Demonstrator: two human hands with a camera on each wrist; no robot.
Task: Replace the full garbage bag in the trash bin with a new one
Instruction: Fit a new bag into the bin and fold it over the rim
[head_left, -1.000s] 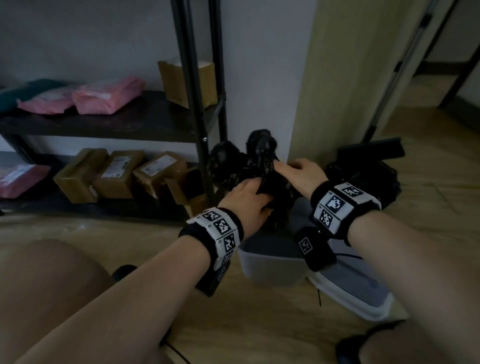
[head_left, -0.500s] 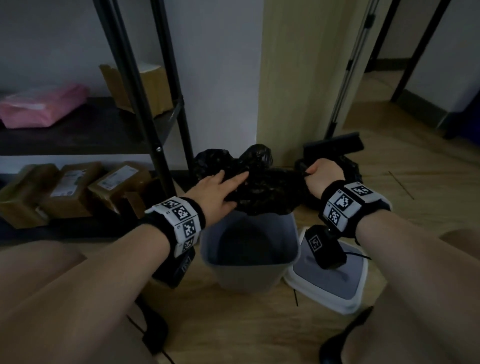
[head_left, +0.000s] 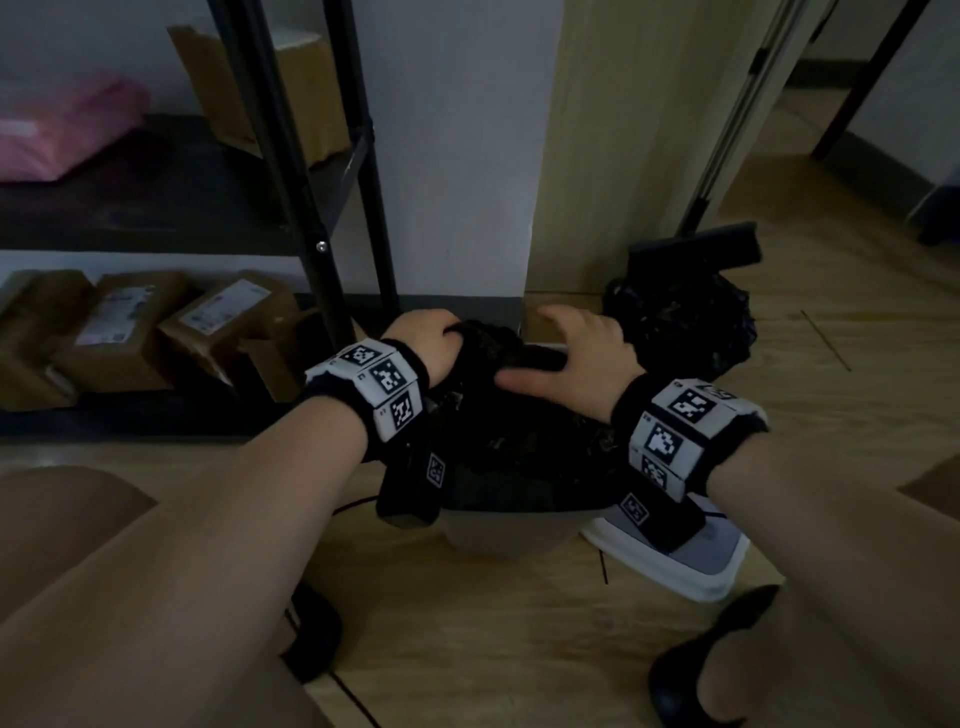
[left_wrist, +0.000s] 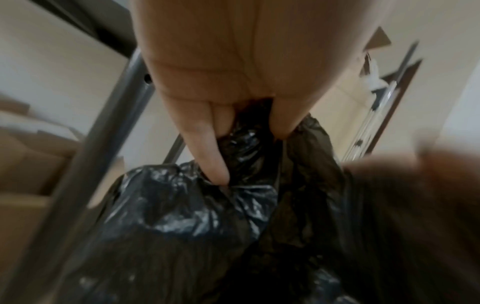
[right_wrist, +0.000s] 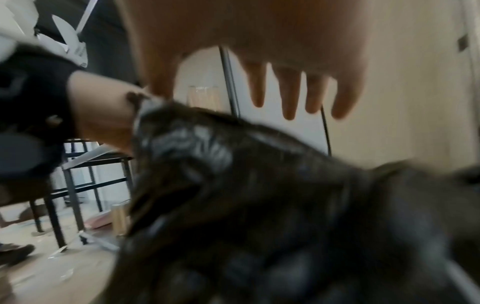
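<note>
Fingers (left_wrist: 207, 152) of the left hand (head_left: 423, 345) are curled into a bunch of crinkled black plastic garbage bag (head_left: 519, 431), gripping it at the far left corner of the pale grey plastic trash bin (head_left: 506, 530); the left wrist view shows the fingertips and thumb buried in the glossy folds. Over on the other side, the right hand (head_left: 574, 356) is released, its fingers (right_wrist: 289, 96) spread and straight above the bag, with the thumb lying across the dark plastic in the head view. That bag drapes over the bin's mouth and hides most of its rim, so only the bin's near wall shows. A flat grey and white bin lid (head_left: 696, 561) lies on the wooden floor (head_left: 493, 639) just right of the bin. Behind the right hand, a second, bulging black bag (head_left: 685, 322) sits on the floor against the beige wall panel (head_left: 623, 130). Brown cardboard boxes (head_left: 130, 322) line the floor beneath a black metal shelf rack (head_left: 322, 171) to the left.
</note>
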